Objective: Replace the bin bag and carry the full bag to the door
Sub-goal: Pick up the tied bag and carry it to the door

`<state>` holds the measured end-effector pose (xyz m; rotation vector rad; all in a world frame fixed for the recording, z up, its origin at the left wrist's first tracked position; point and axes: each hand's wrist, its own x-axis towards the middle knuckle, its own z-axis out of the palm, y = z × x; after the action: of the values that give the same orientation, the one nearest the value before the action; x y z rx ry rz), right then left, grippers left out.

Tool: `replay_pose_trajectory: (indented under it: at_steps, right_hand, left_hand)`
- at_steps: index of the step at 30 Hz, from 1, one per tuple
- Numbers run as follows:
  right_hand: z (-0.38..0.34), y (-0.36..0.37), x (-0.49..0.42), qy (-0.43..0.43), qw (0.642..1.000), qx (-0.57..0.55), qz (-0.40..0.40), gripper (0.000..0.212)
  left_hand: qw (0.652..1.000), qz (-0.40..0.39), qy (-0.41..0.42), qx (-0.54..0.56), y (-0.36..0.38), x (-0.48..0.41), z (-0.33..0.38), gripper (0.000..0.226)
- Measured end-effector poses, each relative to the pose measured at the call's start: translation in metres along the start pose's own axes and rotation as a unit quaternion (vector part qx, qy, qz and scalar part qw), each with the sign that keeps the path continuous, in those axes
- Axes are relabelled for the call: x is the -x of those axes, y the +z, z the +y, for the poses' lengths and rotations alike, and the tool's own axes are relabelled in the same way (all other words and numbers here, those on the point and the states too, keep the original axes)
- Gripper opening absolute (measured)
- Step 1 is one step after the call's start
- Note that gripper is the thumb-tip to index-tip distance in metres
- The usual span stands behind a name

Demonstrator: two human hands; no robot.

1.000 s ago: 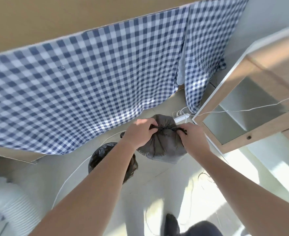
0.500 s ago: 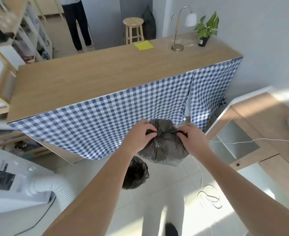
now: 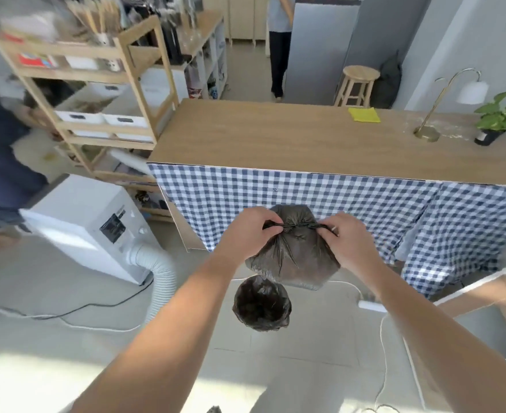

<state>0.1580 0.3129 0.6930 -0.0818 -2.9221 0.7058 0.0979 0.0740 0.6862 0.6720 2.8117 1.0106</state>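
- Your left hand (image 3: 247,231) is clenched round one twisted tail of the full bag (image 3: 293,257), and your right hand (image 3: 350,242) pinches the other tail. The bag hangs by those tails, off the floor, just beyond the bin (image 3: 260,305).
- The knot (image 3: 290,227) between your hands looks like a single crossing. Let one tail go before tying again and I judge it could slip open, spilling rubbish around the bin.
- Pulling the tails hard apart could tear the thin plastic at the neck, where the creases gather.
- The bin already has a dark liner in it. If the hanging bag swings back, it could tip the bin or drag the liner off the rim.
- A white cable (image 3: 382,338) lies on the floor right of the bin and a ribbed hose (image 3: 159,272) lies to its left. Walk off watching the knot and either could catch your foot.
- A person (image 3: 278,40) stands well beyond the bin, possibly in your path.
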Motion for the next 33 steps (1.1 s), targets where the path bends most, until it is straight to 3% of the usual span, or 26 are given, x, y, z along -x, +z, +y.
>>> replay_pose_trajectory:
  at_steps: [9, 18, 28, 33]
  right_hand:
    - [-0.115, 0.04, -0.028, -0.15, 0.985, -0.042, -0.07, 0.016]
    - [-0.262, 0.105, -0.025, -0.27, 0.951, -0.087, -0.12, 0.018]
    - [-0.4, 0.172, -0.001, -0.405, 0.882, -0.113, -0.212, 0.021]
    - [-0.458, 0.195, 0.013, -0.486, 0.829, -0.121, -0.251, 0.015]
  left_hand:
    - [0.986, 0.106, -0.13, -0.006, -0.081, 0.096, -0.052, 0.02]
    - [0.946, 0.21, -0.244, -0.038, -0.166, 0.207, -0.111, 0.02]
    - [0.869, 0.297, -0.39, -0.073, -0.217, 0.333, -0.139, 0.019]
    - [0.805, 0.365, -0.461, -0.078, -0.223, 0.38, -0.14, 0.017]
